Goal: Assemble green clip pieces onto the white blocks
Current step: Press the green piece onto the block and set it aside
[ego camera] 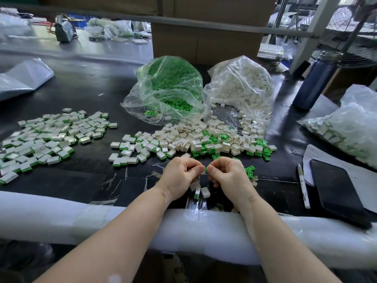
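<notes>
Near the desk's front edge, a small green plastic clip piece (206,169) is being pinched by the curled right hand (228,173) and a partly hidden white plastic block (201,173) by the curled left hand (181,174); square alignment before pressing is being advised.

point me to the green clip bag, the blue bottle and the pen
green clip bag (169,82): head view, on the bulging plastic over the clips.
blue bottle (314,82): head view, mid-body.
pen (303,185): head view, middle of the white barrel.
</notes>
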A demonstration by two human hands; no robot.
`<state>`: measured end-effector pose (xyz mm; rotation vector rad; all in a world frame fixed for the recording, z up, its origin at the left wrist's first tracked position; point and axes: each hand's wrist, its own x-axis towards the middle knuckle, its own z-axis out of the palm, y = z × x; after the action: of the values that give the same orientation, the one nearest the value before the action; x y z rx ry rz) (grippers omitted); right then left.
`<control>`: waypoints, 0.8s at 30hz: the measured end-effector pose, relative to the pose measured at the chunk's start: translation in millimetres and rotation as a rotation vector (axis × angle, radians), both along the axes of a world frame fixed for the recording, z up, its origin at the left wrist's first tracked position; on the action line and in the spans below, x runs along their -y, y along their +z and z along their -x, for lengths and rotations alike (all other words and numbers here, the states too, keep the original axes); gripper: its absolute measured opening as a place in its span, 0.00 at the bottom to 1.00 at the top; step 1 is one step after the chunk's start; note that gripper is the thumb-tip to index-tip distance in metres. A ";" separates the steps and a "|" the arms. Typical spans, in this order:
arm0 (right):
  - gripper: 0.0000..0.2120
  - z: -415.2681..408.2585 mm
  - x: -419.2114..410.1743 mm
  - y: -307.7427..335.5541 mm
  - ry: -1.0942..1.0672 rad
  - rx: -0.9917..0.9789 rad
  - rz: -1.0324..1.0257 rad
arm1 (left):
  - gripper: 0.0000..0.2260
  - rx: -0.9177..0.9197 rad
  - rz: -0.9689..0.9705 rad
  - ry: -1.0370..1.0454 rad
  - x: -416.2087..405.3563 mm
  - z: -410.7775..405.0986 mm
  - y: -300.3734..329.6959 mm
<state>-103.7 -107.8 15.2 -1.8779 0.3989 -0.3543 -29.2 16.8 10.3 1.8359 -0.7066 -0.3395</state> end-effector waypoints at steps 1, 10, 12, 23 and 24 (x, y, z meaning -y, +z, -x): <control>0.07 -0.2 -0.9 0.0 -0.010 0.021 -0.039 | 0.04 -0.008 0.017 -0.001 0.0 0.0 0.3; 0.06 -1.3 -0.6 0.8 -0.073 0.139 -0.215 | 0.08 -0.029 0.120 -0.002 2.7 0.7 -1.8; 0.06 -0.5 -0.3 1.4 -0.069 0.138 -0.224 | 0.07 0.001 0.108 0.010 2.1 0.1 -2.8; 0.08 -1.7 -3.1 0.4 -0.066 0.048 -0.126 | 0.05 -0.046 0.038 0.003 3.2 -1.5 -3.1; 0.09 -1.8 -3.4 0.3 -0.064 0.040 -0.102 | 0.05 -0.022 0.015 0.009 3.2 -1.2 -2.8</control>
<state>-101.9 -104.4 15.5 -1.7589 0.4427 -0.4068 -27.9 13.7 7.5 1.8182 -0.6835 -0.3471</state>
